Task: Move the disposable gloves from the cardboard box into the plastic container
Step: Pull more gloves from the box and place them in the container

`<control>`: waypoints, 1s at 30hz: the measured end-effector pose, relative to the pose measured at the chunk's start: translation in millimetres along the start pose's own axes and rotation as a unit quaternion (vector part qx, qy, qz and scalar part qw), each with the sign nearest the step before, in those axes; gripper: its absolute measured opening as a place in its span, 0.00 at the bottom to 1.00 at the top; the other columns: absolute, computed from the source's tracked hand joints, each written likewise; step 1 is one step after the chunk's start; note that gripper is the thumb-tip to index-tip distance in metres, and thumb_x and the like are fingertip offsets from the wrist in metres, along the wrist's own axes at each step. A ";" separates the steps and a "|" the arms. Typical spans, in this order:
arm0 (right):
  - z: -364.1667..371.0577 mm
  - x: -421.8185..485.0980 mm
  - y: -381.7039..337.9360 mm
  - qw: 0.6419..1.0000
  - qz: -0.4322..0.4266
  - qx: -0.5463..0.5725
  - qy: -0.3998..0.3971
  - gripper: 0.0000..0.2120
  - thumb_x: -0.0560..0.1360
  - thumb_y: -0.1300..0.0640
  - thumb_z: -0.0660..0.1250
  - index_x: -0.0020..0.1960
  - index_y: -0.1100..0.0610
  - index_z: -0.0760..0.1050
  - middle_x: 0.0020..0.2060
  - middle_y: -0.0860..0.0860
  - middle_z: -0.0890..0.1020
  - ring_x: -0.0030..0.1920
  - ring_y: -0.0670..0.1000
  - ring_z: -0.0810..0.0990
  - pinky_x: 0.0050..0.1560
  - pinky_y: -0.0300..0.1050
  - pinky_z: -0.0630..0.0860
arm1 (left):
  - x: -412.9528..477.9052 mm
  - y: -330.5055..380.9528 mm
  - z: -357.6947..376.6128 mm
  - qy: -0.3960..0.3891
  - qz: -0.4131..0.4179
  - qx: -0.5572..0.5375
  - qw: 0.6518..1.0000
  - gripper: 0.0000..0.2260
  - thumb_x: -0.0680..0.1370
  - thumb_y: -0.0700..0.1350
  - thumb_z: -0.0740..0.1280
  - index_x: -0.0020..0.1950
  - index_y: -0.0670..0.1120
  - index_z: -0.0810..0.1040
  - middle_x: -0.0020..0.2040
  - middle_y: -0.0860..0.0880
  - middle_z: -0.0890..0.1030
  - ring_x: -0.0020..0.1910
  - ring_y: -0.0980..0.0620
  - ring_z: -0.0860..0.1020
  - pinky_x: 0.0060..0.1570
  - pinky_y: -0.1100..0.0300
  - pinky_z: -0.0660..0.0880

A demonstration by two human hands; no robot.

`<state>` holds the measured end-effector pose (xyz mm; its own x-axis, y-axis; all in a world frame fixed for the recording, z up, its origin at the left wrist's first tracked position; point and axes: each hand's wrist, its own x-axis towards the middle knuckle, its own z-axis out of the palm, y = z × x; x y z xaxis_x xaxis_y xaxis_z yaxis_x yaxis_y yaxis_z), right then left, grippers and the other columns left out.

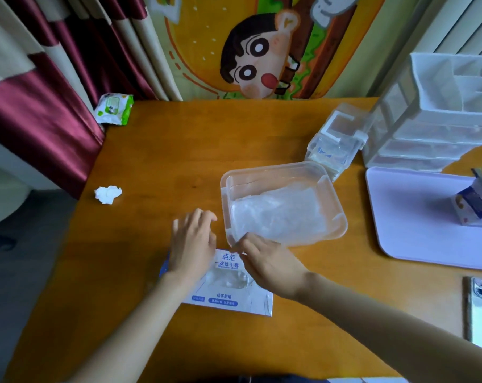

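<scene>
A clear plastic container (328,186) stands at the middle of the wooden table with a stack of translucent disposable gloves (278,214) lying inside it. Just in front of it lies the flattened white and blue cardboard glove box (228,294). My left hand (191,244) hovers, blurred, over the box's left part with its fingers loosely extended and nothing in them. My right hand (264,261) sits at the container's near left corner, fingertips together at the rim by the glove edge; whether they pinch a glove is unclear.
A crumpled tissue (108,194) lies left of the container and a wet-wipe pack (113,108) sits at the table's far left corner. Clear boxes (333,139) and a drawer unit (439,114) stand at the back right. A lilac tray (416,217) carries a small carton (473,205); a phone (481,313) lies near right.
</scene>
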<state>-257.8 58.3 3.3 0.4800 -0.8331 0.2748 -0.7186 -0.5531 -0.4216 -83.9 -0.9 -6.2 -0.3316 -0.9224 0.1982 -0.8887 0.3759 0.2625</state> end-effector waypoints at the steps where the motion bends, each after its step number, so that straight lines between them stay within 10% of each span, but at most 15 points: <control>1: 7.6 -6.0 -2.8 0.999 -0.023 -0.008 -0.043 0.11 0.72 0.66 0.66 0.52 0.57 0.72 0.47 0.54 0.78 0.37 0.53 0.78 0.28 0.44 0.71 | -7.9 -4.1 -0.5 -0.031 -0.023 0.001 0.999 0.11 0.72 0.34 0.70 0.51 0.45 0.76 0.49 0.47 0.77 0.49 0.45 0.77 0.50 0.48 0.70; 7: 49.8 -13.4 -12.5 0.960 0.057 -0.086 -0.261 0.21 0.77 0.67 0.57 0.69 0.60 0.65 0.63 0.57 0.72 0.57 0.59 0.75 0.50 0.54 0.73 | -51.8 -17.3 14.8 -0.233 -0.049 0.016 0.971 0.19 0.81 0.47 0.60 0.72 0.50 0.63 0.72 0.50 0.63 0.70 0.50 0.64 0.66 0.56 0.62; 12: 53.6 0.9 -17.7 0.946 0.080 -0.137 -0.282 0.26 0.76 0.68 0.61 0.72 0.58 0.59 0.58 0.57 0.75 0.54 0.60 0.77 0.43 0.48 0.68 | -63.7 -14.9 17.6 -0.323 -0.067 0.024 0.944 0.32 0.79 0.58 0.61 0.78 0.53 0.50 0.79 0.49 0.45 0.77 0.45 0.49 0.73 0.48 0.53; 22: 53.6 23.7 -21.8 0.923 0.064 -0.206 -0.317 0.10 0.79 0.64 0.59 0.58 0.60 0.73 0.51 0.56 0.78 0.46 0.57 0.79 0.32 0.44 0.61 | -71.1 -11.2 17.8 -0.325 -0.080 0.024 0.942 0.38 0.76 0.62 0.64 0.79 0.54 0.48 0.79 0.48 0.43 0.78 0.45 0.47 0.73 0.48 0.52; 27: 49.0 17.7 -22.1 0.947 0.076 -0.178 -0.256 0.19 0.44 0.56 0.83 0.25 0.54 0.74 0.22 0.48 0.72 0.13 0.50 0.65 0.31 0.35 0.34 | -71.7 -12.3 20.3 -0.316 -0.093 0.003 0.944 0.38 0.75 0.61 0.66 0.78 0.55 0.50 0.79 0.50 0.43 0.77 0.45 0.48 0.73 0.48 0.52; 30: 41.5 10.7 -16.4 0.956 0.091 -0.173 -0.217 0.13 0.56 0.58 0.79 0.31 0.56 0.75 0.27 0.50 0.74 0.18 0.53 0.71 0.26 0.38 0.39 | -72.2 -13.2 21.4 -0.309 -0.098 -0.004 0.946 0.38 0.74 0.61 0.67 0.78 0.55 0.50 0.79 0.51 0.44 0.77 0.46 0.48 0.73 0.49 0.51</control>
<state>-220.1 58.6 -22.7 0.4411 -0.8765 -0.1928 -0.8975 -0.4306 -0.0958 -55.0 58.9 -44.2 -0.2849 -0.8493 -0.4445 -0.9507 0.1912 0.2440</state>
